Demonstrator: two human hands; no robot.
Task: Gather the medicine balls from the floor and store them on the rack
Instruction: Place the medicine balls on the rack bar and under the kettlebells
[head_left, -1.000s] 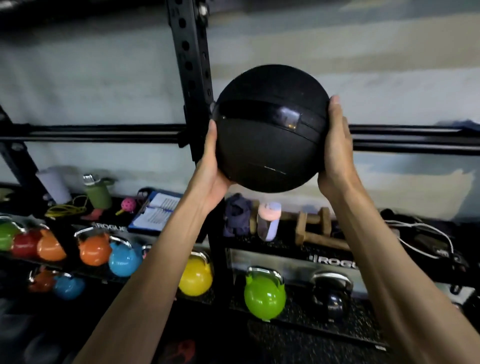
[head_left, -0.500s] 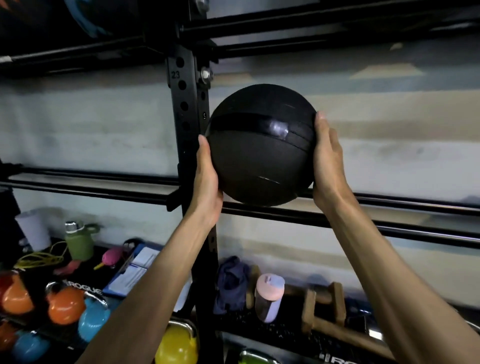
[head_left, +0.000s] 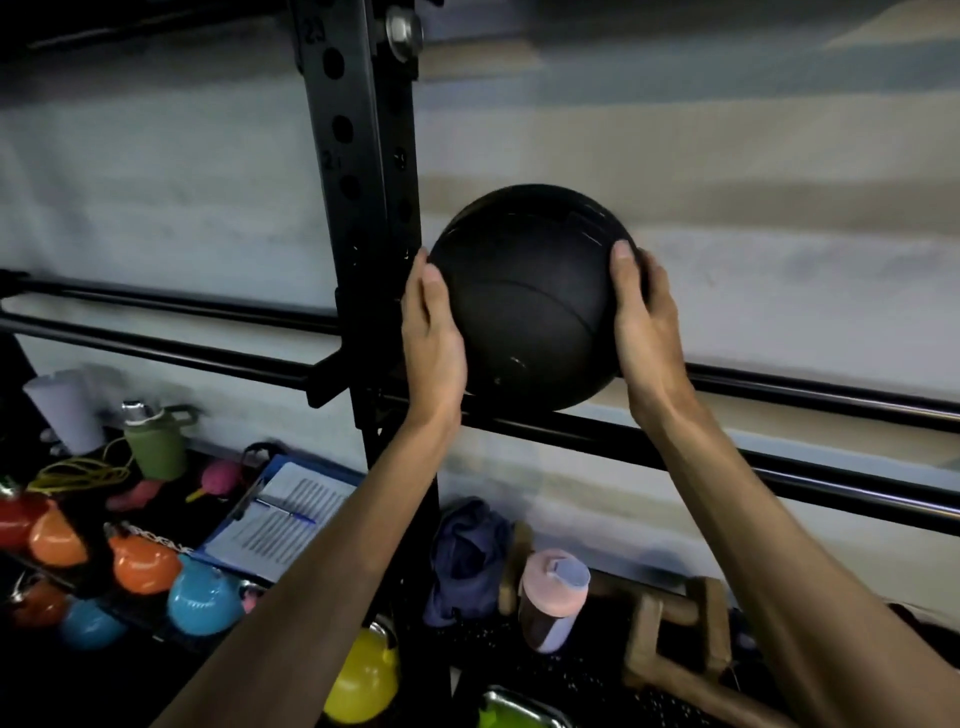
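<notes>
A black medicine ball (head_left: 524, 296) sits between my two hands, just right of the rack's black upright post (head_left: 363, 156). My left hand (head_left: 434, 332) presses flat on its left side with the fingers straight and pointing up. My right hand (head_left: 644, 322) grips the right side, thumb on the front and fingers wrapped behind. The ball's underside is level with the rack's two horizontal rails (head_left: 779, 467) and looks to be touching them; its contact with the rear rail is hidden.
Below is a shelf with several coloured kettlebells (head_left: 202, 603), a clipboard (head_left: 285, 519), a green bottle (head_left: 156, 441), a pink-lidded bottle (head_left: 553, 597), a dark cloth (head_left: 467, 556) and wooden parallettes (head_left: 675, 639). A pale wall stands behind the rack.
The ball has come down from above the rails to rail level. My right hand has shifted from flat on the side to wrapping round it. The view has tilted.
</notes>
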